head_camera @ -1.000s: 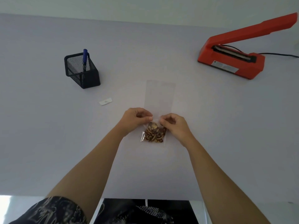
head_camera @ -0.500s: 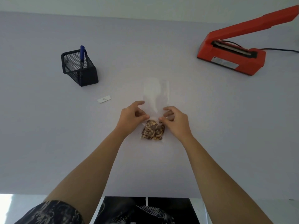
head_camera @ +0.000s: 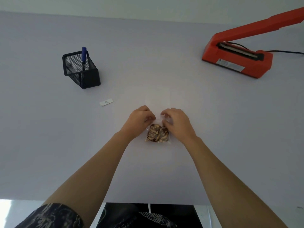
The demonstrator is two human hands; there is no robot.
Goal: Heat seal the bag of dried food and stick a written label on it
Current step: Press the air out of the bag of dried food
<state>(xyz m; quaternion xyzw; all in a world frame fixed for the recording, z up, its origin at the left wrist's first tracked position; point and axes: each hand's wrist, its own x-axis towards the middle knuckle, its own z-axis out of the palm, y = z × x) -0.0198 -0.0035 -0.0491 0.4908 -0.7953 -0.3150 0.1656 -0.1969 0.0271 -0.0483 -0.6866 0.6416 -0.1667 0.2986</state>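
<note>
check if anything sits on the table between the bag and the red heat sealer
Nothing visible does. The table is bare between the bag, pinched by both hands, and the heat sealer at far right. The pen holder and label lie off to the left.

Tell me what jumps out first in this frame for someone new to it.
The red sealer at far right stands out most, its arm raised open and a black cord trailing off to the right. At center, both hands pinch the clear bag just above its brown dried food. At far left, a black mesh cup holds a blue pen, with a small white label lying nearer.
</note>
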